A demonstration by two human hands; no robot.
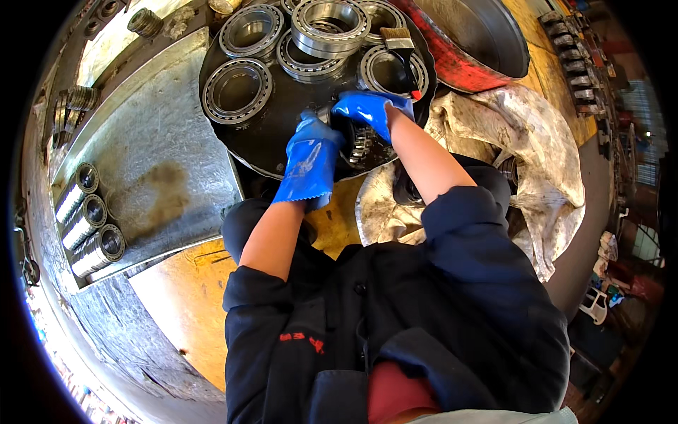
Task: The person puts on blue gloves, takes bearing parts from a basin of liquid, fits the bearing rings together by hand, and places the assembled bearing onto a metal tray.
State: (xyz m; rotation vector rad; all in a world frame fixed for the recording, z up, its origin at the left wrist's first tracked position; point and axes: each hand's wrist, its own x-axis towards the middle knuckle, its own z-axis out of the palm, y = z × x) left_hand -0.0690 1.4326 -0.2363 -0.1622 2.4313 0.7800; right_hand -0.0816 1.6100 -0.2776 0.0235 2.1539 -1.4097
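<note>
Your left glove (pixel 309 159) and right glove (pixel 367 112): blue, rubbery, smooth, wet-glossy. Roller part (pixel 361 145) by your gloves: bright, shiny metal. Bearings (pixel 325 48): polished steel, oily sheen. Round pan (pixel 272 141): dark, slick with oil. Flat tray (pixel 201 99): dull grey sheet metal, scuffed, brown-stained. Brush (pixel 397 35): coarse bristles, dark smooth handle. Basin (pixel 462 63): red-painted, worn. Your jacket (pixel 438 297): matt dark cloth. Covering (pixel 547 141): crumpled, grimy, cloth or plastic unclear.

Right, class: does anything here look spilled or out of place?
Yes: a dark brown stain on the grey metal tray at left stands out against the paler metal around it, possibly spilled oil.
</note>
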